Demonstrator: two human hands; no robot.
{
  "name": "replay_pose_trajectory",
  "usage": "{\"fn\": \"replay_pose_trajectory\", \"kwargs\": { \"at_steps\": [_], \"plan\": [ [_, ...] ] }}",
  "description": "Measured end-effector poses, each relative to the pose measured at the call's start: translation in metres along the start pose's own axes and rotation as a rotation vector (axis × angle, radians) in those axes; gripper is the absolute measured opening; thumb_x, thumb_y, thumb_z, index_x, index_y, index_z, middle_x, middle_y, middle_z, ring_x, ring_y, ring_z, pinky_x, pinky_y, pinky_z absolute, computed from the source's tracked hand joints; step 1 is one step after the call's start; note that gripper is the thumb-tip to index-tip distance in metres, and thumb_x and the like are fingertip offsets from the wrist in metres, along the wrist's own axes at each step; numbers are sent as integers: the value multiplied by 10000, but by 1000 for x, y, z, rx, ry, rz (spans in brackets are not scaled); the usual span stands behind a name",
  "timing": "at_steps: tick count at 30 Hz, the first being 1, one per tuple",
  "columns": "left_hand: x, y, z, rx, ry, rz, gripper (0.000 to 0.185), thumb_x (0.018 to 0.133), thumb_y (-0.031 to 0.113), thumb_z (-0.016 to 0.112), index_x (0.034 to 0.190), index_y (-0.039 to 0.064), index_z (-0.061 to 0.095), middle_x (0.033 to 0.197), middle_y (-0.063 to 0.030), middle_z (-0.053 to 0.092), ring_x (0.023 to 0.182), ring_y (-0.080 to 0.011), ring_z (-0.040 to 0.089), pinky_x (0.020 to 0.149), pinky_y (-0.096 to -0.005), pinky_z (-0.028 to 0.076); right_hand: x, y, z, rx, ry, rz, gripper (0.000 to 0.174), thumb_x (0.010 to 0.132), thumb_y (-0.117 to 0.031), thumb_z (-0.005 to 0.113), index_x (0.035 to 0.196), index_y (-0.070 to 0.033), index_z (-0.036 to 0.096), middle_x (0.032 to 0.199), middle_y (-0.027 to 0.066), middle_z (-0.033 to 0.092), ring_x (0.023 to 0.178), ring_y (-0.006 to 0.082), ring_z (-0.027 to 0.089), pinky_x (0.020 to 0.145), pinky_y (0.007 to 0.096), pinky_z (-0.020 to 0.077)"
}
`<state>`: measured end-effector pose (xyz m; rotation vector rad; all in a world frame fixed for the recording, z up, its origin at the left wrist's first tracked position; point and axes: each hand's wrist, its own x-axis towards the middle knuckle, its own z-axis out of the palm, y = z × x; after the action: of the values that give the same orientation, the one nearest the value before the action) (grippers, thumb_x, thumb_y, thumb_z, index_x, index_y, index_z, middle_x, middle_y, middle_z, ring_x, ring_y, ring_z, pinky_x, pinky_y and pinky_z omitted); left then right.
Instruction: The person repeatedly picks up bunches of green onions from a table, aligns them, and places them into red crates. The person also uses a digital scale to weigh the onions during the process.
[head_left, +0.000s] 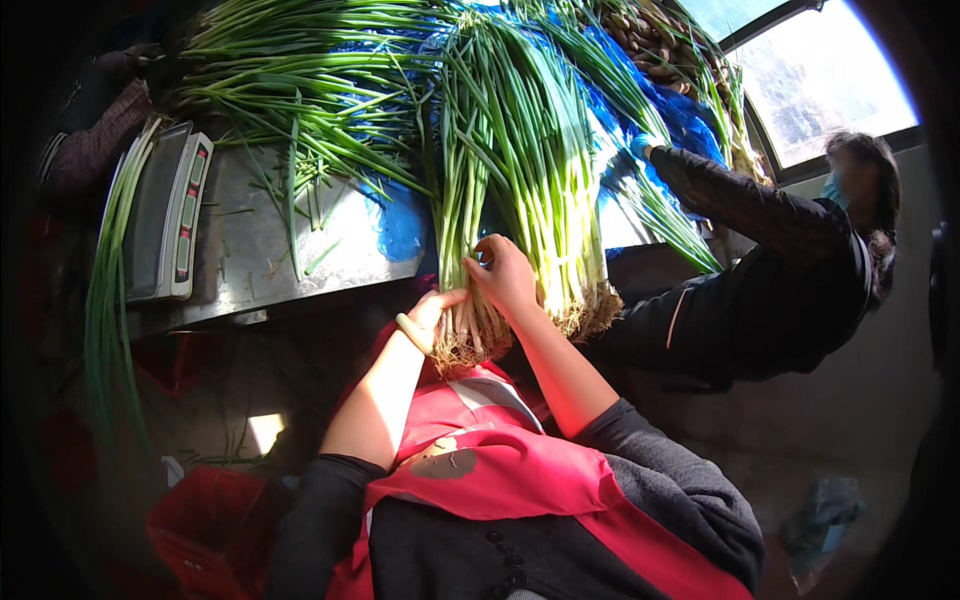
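A bunch of green onions (459, 225) lies over the near edge of the metal table, its roots towards me. My left hand (433, 309) is closed around the white stems just above the roots, from the left. On the bunch's right side is my right hand (504, 274), its thumb and forefinger bent close together at the stems; whether a stem is between them I cannot tell. Directly to the right lies a thicker bunch of green onions (559, 232), with pale stems and brown roots jutting past the edge. Leaves of both bunches reach towards the far side.
A digital scale (171, 217) stands on the metal table (247, 277) at left, with green onions (120, 247) hanging beside it. More green onions (315, 82) cover blue plastic (397, 225). Another person (765, 285) reaches in from the right; a sleeve (105, 135) shows far left. A red bin (217, 525) stands below.
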<state>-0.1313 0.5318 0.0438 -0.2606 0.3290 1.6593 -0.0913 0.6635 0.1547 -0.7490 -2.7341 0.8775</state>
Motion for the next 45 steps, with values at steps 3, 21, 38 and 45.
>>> {"fn": "replay_pose_trajectory", "kwargs": {
  "at_steps": [3, 21, 38, 45],
  "plan": [
    [-4, -1, 0, 31, -51, 33, 305, 936, 164, 514, 1199, 12, 539, 1121, -161, 635, 1026, -292, 625, 922, -455, 491, 5, 9, 5, 534, -7, 191, 169, 818, -167, 718, 826, -18, 638, 706, 4, 632, 632, 113, 582, 591, 249, 456],
    [-78, 46, 27, 206, 180, 58, 368, 831, 136, 637, 1177, 62, 533, 907, -69, 610, 782, -185, 625, 707, -347, 548, -169, 121, -66, -301, -1001, 311, 323, 784, -264, 660, 1014, -37, 685, 927, 147, 694, 878, 282, 671, 781, 379, 514],
    [-231, 29, 40, 1489, 782, 308, 529, 731, 91, 713, 1192, -16, 477, 1042, -123, 604, 945, -192, 598, 842, -320, 482, 6, -104, 148, 2405, -932, 526, 416, 844, -294, 693, 1158, -59, 551, 1084, 125, 628, 968, 235, 617, 848, 399, 521],
    [-238, 63, 53, 653, 154, 196, 780, 819, 317, 679, 1413, 10, 276, 1400, -230, 398, 1286, -328, 428, 1042, -471, 383, 9, -139, 128, 2336, -829, 567, 389, 785, -307, 753, 1032, -42, 613, 962, 102, 668, 863, 233, 653, 753, 387, 550]
  ]
}}
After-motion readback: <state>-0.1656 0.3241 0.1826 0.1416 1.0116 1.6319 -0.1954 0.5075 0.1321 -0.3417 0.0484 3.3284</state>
